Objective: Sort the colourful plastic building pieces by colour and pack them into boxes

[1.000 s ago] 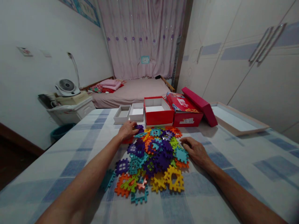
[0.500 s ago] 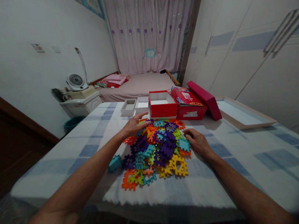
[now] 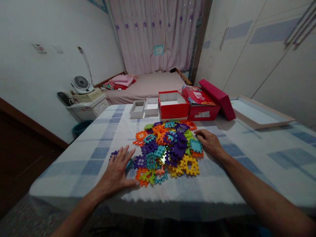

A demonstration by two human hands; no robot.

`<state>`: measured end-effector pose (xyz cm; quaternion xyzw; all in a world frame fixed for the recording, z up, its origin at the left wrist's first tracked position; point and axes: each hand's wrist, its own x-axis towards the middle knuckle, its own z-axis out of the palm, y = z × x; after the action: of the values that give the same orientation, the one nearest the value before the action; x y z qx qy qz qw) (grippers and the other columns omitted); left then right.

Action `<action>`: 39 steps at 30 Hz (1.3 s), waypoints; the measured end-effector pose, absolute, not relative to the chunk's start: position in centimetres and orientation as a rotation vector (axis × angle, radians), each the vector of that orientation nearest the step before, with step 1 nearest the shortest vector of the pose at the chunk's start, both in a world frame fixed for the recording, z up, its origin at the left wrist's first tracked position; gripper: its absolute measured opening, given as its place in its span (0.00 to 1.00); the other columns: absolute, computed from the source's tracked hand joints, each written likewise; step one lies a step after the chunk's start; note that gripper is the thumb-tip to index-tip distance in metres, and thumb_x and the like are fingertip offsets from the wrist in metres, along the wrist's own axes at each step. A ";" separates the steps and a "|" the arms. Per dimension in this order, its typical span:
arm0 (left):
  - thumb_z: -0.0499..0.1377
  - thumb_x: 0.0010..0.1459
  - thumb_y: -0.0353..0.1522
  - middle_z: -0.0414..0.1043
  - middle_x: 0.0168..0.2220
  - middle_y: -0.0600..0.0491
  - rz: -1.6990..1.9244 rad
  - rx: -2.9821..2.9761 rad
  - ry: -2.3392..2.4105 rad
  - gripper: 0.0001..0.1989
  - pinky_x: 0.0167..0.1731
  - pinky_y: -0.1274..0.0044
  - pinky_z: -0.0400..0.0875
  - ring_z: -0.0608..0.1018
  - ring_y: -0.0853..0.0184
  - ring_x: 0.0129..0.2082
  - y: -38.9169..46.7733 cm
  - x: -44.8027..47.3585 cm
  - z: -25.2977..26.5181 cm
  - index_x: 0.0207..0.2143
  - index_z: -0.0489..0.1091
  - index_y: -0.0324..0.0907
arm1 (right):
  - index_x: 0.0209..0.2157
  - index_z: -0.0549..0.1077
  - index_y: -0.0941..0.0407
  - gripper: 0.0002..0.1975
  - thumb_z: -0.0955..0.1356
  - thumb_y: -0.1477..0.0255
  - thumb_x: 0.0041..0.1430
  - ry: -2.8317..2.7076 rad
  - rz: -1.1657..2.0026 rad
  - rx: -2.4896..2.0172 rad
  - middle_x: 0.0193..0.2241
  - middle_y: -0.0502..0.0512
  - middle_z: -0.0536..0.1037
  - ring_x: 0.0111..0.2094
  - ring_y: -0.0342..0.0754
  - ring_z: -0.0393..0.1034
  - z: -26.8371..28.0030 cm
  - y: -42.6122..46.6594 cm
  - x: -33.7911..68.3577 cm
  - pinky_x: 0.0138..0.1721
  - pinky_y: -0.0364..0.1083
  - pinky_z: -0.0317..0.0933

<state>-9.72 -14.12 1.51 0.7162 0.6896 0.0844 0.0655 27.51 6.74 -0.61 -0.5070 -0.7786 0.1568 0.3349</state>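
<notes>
A pile of interlocking plastic building tiles [image 3: 177, 146] in purple, orange, teal, green and yellow lies mid-table. At the pile's near left side, my left hand [image 3: 117, 172] is palm down with fingers spread and nothing gripped. Its fingers partly cover a teal tile [image 3: 129, 164], and a purple tile [image 3: 114, 154] shows beyond the fingertips. The thumb reaches beside an orange tile [image 3: 141, 177]. My right hand [image 3: 209, 143] rests against the pile's right edge, fingers loosely bent, beside a light blue tile [image 3: 196, 145]; I see nothing held in it.
Behind the pile stand two small white boxes [image 3: 137, 109], an open red box [image 3: 174, 111], and a red printed box [image 3: 203, 112] with a magenta lid [image 3: 218, 98] leaning on it. A shallow tray [image 3: 264, 120] lies at right. The checked tablecloth [image 3: 81, 164] hangs over the front edge.
My left hand has come back from the pile's far left side to its near left, fingers now spread. A purple tile now lies out to the left. My right hand has barely moved.
</notes>
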 end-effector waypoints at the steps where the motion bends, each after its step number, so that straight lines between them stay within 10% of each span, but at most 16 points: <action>1: 0.63 0.39 0.58 0.39 0.69 0.42 0.271 2.155 2.093 0.57 0.60 0.48 0.47 0.45 0.41 0.67 -13.8 -9.4 1.3 0.67 0.46 0.50 | 0.38 0.75 0.55 0.14 0.61 0.70 0.55 -2.029 0.409 -1.331 0.38 0.56 0.79 0.39 0.50 0.72 -0.6 6.7 27.5 0.44 0.48 0.63; 16: 0.50 0.59 0.51 0.52 0.66 0.38 0.709 1.984 2.372 0.36 0.61 0.53 0.50 0.51 0.47 0.67 -12.5 -10.8 0.2 0.63 0.54 0.41 | 0.39 0.76 0.54 0.15 0.62 0.63 0.57 -2.064 0.686 -1.277 0.38 0.55 0.79 0.38 0.50 0.73 2.1 4.9 29.3 0.42 0.48 0.65; 28: 0.63 0.49 0.44 0.52 0.65 0.40 1.165 1.664 2.122 0.37 0.64 0.62 0.49 0.55 0.54 0.66 -10.8 -5.8 0.7 0.59 0.59 0.40 | 0.38 0.76 0.57 0.17 0.60 0.64 0.58 -2.047 0.605 -1.313 0.38 0.56 0.79 0.40 0.50 0.73 0.4 4.3 28.9 0.43 0.48 0.62; 39: 0.56 0.57 0.31 0.60 0.61 0.45 1.479 1.831 1.559 0.20 0.50 0.68 0.70 0.66 0.59 0.59 -7.7 0.8 2.2 0.53 0.66 0.44 | 0.37 0.75 0.56 0.15 0.60 0.68 0.57 -2.089 0.439 -1.320 0.37 0.56 0.79 0.38 0.49 0.72 -0.1 4.1 28.6 0.41 0.47 0.62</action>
<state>0.80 -7.75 2.22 0.6405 0.5450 0.5173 0.1585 28.61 4.07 -0.14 -0.5000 -0.7911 0.1662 0.3107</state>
